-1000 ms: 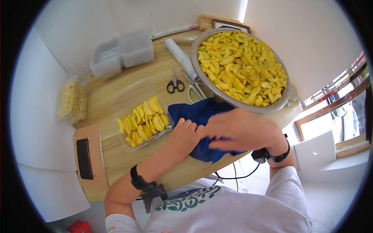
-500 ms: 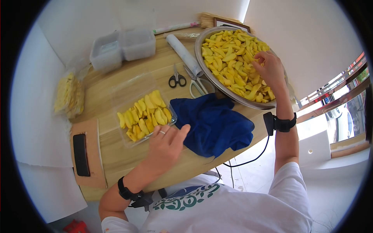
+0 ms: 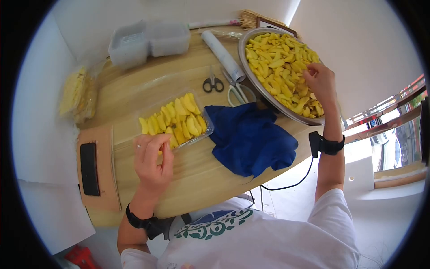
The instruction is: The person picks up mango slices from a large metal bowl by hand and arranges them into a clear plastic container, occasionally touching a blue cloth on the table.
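Observation:
A clear plastic box (image 3: 209, 131) on the table holds rows of yellow fruit slices (image 3: 180, 109). My left hand (image 3: 153, 159) is at the front left edge of the box, thumb and forefinger pinched together beside the slices; what lies between them is hidden. Over the right part of a wide metal basin (image 3: 244, 56), heaped with the same loose slices (image 3: 273, 67), is my right hand (image 3: 322, 85). Its fingers are bent and pinched near the pile, and I cannot make out what they hold.
A crumpled blue cloth (image 3: 253, 141) lies between box and basin. Behind it are black scissors (image 3: 212, 84), larger scissors (image 3: 241, 94) and a plastic-film roll (image 3: 222, 56). Stacked containers (image 3: 130, 47), bagged slices (image 3: 78, 96) and a phone (image 3: 89, 169) are farther left.
My left hand has moved left along the box's front edge, and its fingers have closed into a pinch. My right hand stays over the basin. The whole view has shifted slightly.

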### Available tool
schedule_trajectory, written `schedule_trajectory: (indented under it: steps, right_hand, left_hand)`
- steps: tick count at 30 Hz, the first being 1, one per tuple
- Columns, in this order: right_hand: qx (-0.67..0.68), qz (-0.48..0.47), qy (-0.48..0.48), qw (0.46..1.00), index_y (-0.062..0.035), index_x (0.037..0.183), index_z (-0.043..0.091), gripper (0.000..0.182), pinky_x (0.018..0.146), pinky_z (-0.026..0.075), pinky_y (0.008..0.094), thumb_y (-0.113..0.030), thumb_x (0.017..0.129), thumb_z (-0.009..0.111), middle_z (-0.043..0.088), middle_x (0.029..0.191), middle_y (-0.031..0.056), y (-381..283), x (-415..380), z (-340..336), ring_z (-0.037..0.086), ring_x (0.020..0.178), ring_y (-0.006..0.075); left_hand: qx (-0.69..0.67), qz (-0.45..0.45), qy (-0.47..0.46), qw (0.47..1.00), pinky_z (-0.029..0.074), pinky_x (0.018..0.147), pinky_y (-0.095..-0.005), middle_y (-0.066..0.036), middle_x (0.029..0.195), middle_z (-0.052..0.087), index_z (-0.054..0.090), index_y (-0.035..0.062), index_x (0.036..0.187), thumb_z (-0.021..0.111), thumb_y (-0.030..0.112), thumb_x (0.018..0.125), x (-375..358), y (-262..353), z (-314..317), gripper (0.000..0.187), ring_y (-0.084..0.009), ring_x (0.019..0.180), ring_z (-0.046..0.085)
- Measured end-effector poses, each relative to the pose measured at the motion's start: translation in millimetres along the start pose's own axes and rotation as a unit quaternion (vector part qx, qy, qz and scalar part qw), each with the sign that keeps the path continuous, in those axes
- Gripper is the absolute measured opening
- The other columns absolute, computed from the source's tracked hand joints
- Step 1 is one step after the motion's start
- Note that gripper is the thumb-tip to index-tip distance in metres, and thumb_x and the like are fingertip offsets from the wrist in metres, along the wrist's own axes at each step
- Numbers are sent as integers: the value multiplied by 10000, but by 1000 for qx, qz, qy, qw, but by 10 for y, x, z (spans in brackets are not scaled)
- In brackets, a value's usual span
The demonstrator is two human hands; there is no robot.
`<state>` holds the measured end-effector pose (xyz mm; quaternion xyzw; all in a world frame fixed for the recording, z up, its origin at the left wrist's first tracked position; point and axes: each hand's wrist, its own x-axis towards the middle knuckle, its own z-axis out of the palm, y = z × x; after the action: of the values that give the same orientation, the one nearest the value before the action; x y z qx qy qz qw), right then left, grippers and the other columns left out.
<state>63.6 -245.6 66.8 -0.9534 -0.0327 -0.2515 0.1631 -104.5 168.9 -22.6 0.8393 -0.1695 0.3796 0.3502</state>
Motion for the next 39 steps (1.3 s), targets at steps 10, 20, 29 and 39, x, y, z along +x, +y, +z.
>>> schedule_trajectory:
  steps: [10, 20, 29, 39]
  right_hand:
    - [295, -116, -125, 940, -2, 959, 708, 161, 526, 361, 253, -57, 811, 740, 582, 764, 10, -1582, -709, 83, 419, 571, 71]
    - [222, -274, -68, 933, -50, 990, 728, 173, 672, 504, 326, -117, 831, 736, 655, 900, 64, -2135, -716, 879, 631, 791, 230]
    - [180, -346, -66, 918, -92, 1004, 714, 198, 681, 531, 375, -105, 808, 733, 648, 916, 69, -2203, -695, 1139, 652, 825, 273]
    - [246, -376, -111, 886, -78, 999, 689, 243, 655, 538, 367, -3, 771, 725, 604, 936, 61, -2230, -706, 1283, 654, 776, 260]
  left_hand:
    - [-72, -206, 77, 973, 457, 819, -248, -40, 938, 641, 641, -34, 1070, 613, -41, 932, 4, -221, -138, 141, -107, 849, 552]
    - [-49, -161, 69, 983, 463, 780, -245, -39, 941, 626, 647, -27, 1048, 624, -43, 920, -8, -285, -140, 130, -107, 833, 550]
    - [-39, -156, 67, 985, 445, 767, -280, -57, 857, 626, 652, 6, 986, 643, -52, 869, 38, -229, -135, 132, -150, 742, 578]
    - [-26, -137, 76, 987, 424, 787, -325, -59, 817, 638, 660, 39, 941, 667, -57, 814, 63, -216, -132, 159, -187, 670, 594]
